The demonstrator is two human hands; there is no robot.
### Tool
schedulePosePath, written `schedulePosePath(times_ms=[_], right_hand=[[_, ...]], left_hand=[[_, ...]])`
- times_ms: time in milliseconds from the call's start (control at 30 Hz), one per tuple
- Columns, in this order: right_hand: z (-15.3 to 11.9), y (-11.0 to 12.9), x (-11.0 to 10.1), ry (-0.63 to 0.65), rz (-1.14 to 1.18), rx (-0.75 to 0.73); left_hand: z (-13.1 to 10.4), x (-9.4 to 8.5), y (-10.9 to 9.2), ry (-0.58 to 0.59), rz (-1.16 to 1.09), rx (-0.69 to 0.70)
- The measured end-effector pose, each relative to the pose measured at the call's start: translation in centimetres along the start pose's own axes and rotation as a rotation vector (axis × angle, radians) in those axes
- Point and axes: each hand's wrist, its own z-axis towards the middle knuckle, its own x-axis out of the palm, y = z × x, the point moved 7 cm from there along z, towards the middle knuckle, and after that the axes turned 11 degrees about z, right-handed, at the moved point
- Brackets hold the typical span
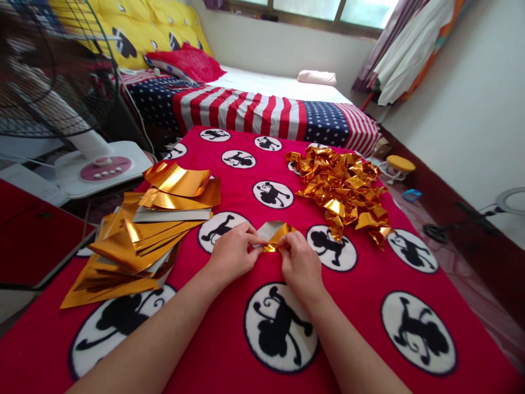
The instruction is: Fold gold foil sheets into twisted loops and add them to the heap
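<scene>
A partly folded sheet of gold foil paper (270,230) lies at the middle of the red cloth, its pale back showing at the upper left. My left hand (234,247) pinches its left edge between thumb and fingers. On the opposite edge, my right hand (301,258) has its fingertips closed on the gold fold. Left of my hands spreads a loose stack of flat gold foil sheets (151,232), some with grey-white backs up. To the right sits a heap of folded gold foil pieces (340,186).
The table wears a red cloth (361,328) with black monkey figures in white circles. A white fan (102,161) stands at the left edge. Beyond the table is a bed (246,112) with a striped, starred cover. A yellow stool (400,163) stands on the floor at right.
</scene>
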Motion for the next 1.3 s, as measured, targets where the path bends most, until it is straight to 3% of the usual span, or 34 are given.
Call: schedulePosePath(times_ms=[200, 533, 833, 967, 1067, 1300], right_hand=[[-0.5, 0.2, -0.2, -0.09, 0.113, -0.046], [-0.4, 2.0, 1.2, 0.041, -0.001, -0.161], [2.0, 1.1, 1.0, 0.063, 0.111, -0.361], [2.0, 0.7, 1.2, 0.061, 0.186, -0.319], [2.0, 0.5, 1.2, 0.028, 0.206, -0.234], [2.0, 0.5, 1.7, 0.012, 0.134, -0.099]], left_hand=[[0.0, 0.1, 0.1, 0.005, 0.007, -0.021], [0.1, 0.3, 0.5, -0.032, -0.107, 0.004], [-0.1, -1.1, 1.0, -0.207, -0.193, 0.216], [-0.1, -1.5, 0.6, -0.149, -0.169, 0.333], [0.1, -1.5, 0.9, -0.104, -0.186, 0.338], [0.3, -1.6, 1.6, -0.181, -0.129, 0.37]])
